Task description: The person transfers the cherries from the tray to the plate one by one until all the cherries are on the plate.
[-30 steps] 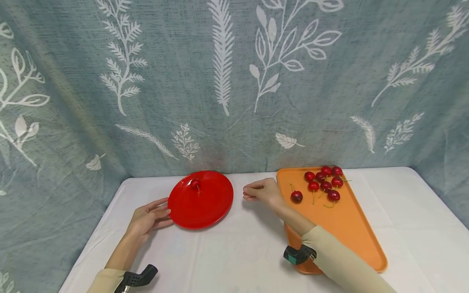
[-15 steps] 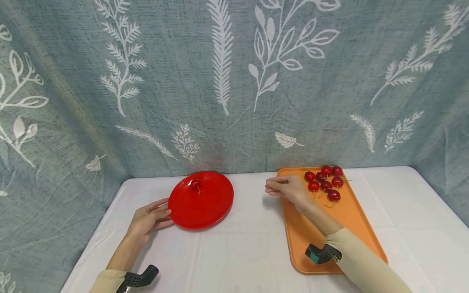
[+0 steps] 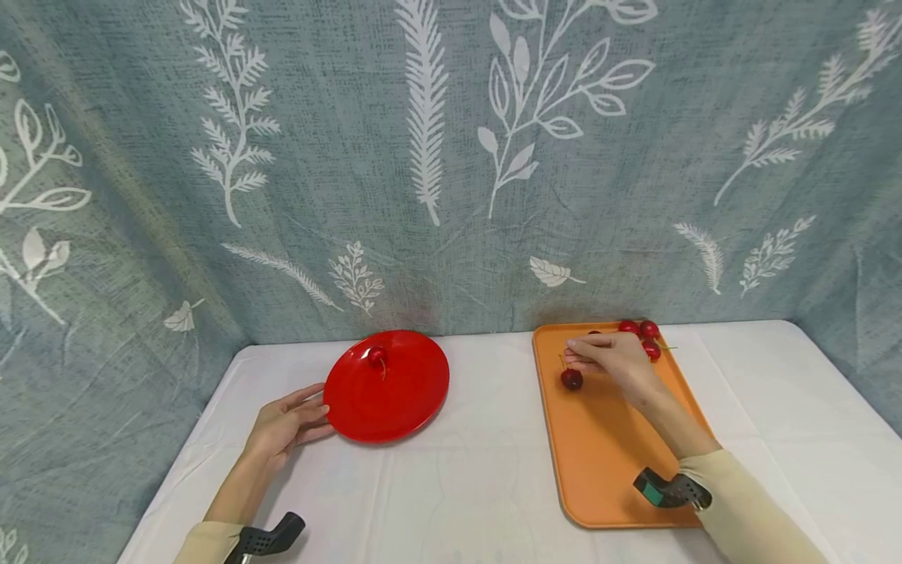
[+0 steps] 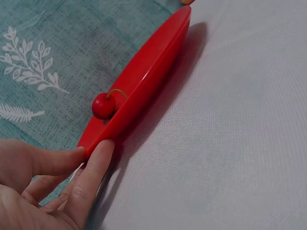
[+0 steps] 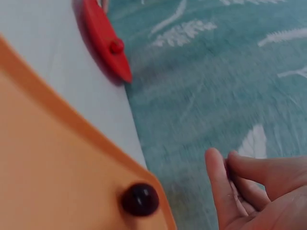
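Right hand (image 3: 615, 360) nearer, grip loosely curled and empty, lone cherry (image 3: 571, 379) at 8 o'clock on tray (image 3: 606, 462); left hand (image 3: 285, 423) flat against plate (image 3: 387, 385).

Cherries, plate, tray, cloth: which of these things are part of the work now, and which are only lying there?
Part of the work:
right hand, over the cherries
dark cherry by its fingers
tray
plate, holding one cherry
left hand, touching the plate rim

Only there:
backdrop
tablecloth
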Demonstrator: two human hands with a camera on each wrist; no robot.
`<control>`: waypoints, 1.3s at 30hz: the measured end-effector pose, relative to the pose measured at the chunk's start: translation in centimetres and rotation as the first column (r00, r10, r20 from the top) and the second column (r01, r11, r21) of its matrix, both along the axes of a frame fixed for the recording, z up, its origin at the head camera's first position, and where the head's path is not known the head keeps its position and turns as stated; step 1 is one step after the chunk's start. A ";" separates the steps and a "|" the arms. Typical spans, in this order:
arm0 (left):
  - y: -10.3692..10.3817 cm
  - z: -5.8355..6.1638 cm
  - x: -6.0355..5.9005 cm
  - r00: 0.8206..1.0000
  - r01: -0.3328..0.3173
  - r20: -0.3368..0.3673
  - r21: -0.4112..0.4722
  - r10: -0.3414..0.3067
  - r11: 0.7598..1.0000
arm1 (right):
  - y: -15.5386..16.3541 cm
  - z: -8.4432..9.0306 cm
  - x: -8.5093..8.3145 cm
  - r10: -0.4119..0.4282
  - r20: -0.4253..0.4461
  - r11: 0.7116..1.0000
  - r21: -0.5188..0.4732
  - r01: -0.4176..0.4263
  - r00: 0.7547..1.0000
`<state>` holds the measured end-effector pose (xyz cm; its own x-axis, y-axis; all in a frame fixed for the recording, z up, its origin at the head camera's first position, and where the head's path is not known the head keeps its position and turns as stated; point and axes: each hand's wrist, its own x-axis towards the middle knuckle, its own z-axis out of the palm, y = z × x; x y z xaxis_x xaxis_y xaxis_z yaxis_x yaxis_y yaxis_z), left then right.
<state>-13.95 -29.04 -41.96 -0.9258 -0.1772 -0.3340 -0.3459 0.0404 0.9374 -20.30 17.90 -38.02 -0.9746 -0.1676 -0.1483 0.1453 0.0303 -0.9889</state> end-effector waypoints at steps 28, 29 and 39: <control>0.0 0.2 0.1 1.000 0.011 0.011 -0.007 -0.011 1.000 | 8.9 -2.4 2.7 -0.059 0.050 0.967 0.250 0.045 0.997; 0.0 0.2 0.1 1.000 0.010 0.012 -0.007 -0.010 1.000 | 9.0 -2.5 2.7 -0.053 0.056 0.962 0.270 0.036 0.997; 0.0 -0.1 0.2 1.000 0.009 0.012 0.009 -0.009 1.000 | 9.4 -3.1 2.6 -0.032 0.134 0.940 0.342 -0.016 0.990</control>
<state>-13.72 -28.99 -42.01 -0.9231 -0.1657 -0.3471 -0.3573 0.0349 0.9334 -17.67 27.27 -41.15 -0.9423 -0.0756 -0.3261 0.2791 0.3606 -0.8900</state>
